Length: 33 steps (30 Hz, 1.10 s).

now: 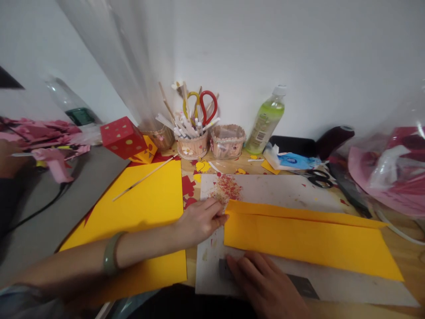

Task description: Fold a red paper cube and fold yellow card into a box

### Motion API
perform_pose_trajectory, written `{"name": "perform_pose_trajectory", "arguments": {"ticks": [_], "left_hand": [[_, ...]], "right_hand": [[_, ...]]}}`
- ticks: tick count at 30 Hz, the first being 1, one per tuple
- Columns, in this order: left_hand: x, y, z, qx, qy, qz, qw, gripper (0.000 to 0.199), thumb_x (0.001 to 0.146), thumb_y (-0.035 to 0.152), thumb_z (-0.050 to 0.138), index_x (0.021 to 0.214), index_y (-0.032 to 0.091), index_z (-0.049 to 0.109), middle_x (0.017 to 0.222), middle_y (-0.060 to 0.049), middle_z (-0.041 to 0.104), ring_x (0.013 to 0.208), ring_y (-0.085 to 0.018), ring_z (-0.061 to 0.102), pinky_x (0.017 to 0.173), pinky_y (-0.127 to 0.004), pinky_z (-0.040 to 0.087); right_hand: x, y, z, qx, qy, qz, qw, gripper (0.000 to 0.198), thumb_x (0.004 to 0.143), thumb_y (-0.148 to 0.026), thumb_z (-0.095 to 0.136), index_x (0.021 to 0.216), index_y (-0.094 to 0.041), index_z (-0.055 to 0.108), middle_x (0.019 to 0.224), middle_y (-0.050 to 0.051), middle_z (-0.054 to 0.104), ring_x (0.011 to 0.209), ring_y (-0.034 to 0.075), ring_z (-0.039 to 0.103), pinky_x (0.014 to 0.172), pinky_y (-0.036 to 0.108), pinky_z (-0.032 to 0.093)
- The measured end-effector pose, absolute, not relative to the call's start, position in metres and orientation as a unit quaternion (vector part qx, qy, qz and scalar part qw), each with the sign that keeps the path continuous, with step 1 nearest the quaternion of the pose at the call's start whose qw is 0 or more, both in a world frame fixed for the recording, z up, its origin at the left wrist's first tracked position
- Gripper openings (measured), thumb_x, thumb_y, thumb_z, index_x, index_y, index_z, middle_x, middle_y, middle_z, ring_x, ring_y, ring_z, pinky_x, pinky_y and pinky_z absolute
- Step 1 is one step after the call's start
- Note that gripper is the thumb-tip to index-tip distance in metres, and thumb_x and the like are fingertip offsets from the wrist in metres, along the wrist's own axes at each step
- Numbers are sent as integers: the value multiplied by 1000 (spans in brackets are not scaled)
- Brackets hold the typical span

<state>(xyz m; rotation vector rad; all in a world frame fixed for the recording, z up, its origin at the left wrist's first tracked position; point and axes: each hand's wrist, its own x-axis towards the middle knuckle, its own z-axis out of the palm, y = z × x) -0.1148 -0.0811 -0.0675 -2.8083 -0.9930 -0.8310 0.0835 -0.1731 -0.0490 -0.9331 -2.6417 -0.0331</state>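
My left hand point(201, 221), a green bangle on its wrist, pinches the upper left corner of a folded yellow-orange paper point(308, 241). The paper lies lengthwise across a white board point(358, 283), its far edge turned up in a long narrow flap. Below the paper, my right hand point(265, 283) is closed over a flat dark grey strip point(303, 285), which shows on both sides of the fingers. Whether the strip is a ruler or a blade, I cannot tell. Small red and yellow paper scraps point(229, 187) are heaped on the board's far left part.
A large yellow sheet point(149, 212) with a thin stick point(142, 179) lies left. Baskets, one with scissors point(208, 108), a green bottle point(265, 119), a wipes pack point(294, 160) and black-handled scissors point(320, 178) stand behind. Left, another person's hand point(9, 157) is near a pink glue gun point(55, 164).
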Motion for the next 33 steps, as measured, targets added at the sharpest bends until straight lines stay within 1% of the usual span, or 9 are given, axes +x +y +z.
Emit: {"name": "perform_pose_trajectory", "arguments": {"ticks": [3, 8, 11, 16, 21, 25, 27, 30, 33], "left_hand": [[-118, -79, -72, -903, -310, -292, 50, 29, 95, 26, 45, 69, 15, 53, 72, -1, 55, 69, -12, 52, 56, -22, 38], [-122, -81, -74, -899, -287, -323, 76, 21, 94, 21, 47, 77, 13, 55, 77, -2, 60, 81, -15, 58, 63, -23, 47], [-121, -84, -68, -895, -283, -333, 91, 17, 94, 16, 46, 80, 11, 56, 76, -3, 61, 79, -15, 60, 64, -24, 50], [-122, -90, -55, -912, -214, -289, 196, 19, 90, 8, 46, 76, 11, 58, 70, -4, 61, 71, -18, 61, 54, -26, 48], [-113, -105, -35, -929, -185, -264, 179, 28, 91, 7, 34, 85, 9, 61, 77, -8, 66, 60, -16, 61, 42, -25, 45], [-94, -122, -23, -943, -203, -212, 158, 34, 89, 4, 28, 94, 7, 62, 94, -12, 70, 54, -15, 61, 38, -26, 46], [-84, -122, -26, -956, -178, -195, 128, 33, 91, 8, 30, 101, 8, 61, 101, -11, 69, 63, -16, 65, 43, -27, 50], [-72, -108, -38, -965, -165, -162, 124, 30, 94, 13, 36, 113, 6, 58, 117, -12, 64, 101, -22, 63, 69, -29, 57], [-70, -91, -50, -976, -171, -80, 105, 34, 93, 12, 40, 123, 3, 52, 129, -14, 55, 119, -25, 53, 92, -33, 50]], "right_hand": [[109, -181, -47, -351, -923, -23, 154, 40, 85, -8, 35, 118, -18, 56, 90, 4, 66, 79, 15, 60, 70, 24, 51], [168, -182, -52, -523, -835, -103, 138, 57, 80, -5, 34, 135, -21, 42, 116, 7, 61, 94, 17, 63, 69, 23, 53], [181, -164, -56, -531, -830, -109, 130, 53, 80, -5, 34, 125, -25, 53, 114, 6, 61, 93, 16, 63, 66, 22, 53], [177, -130, -57, -476, -858, -148, 123, 49, 77, -1, 36, 113, -22, 62, 105, 6, 66, 91, 17, 62, 65, 24, 55], [172, -125, -56, -439, -875, -176, 107, 51, 73, 3, 36, 113, -18, 61, 103, 7, 66, 87, 18, 60, 65, 27, 55], [170, -129, -55, -439, -874, -189, 88, 48, 74, 2, 37, 113, -15, 59, 102, 8, 65, 87, 19, 59, 63, 28, 56], [171, -130, -54, -437, -875, -189, 85, 45, 75, 1, 38, 113, -13, 58, 102, 9, 65, 86, 20, 59, 62, 28, 56], [172, -130, -53, -427, -882, -183, 84, 44, 77, 1, 38, 113, -14, 57, 101, 9, 64, 85, 18, 59, 65, 28, 56], [172, -130, -53, -431, -881, -172, 89, 43, 77, 1, 38, 112, -16, 57, 99, 9, 63, 84, 18, 58, 66, 29, 55]]}}
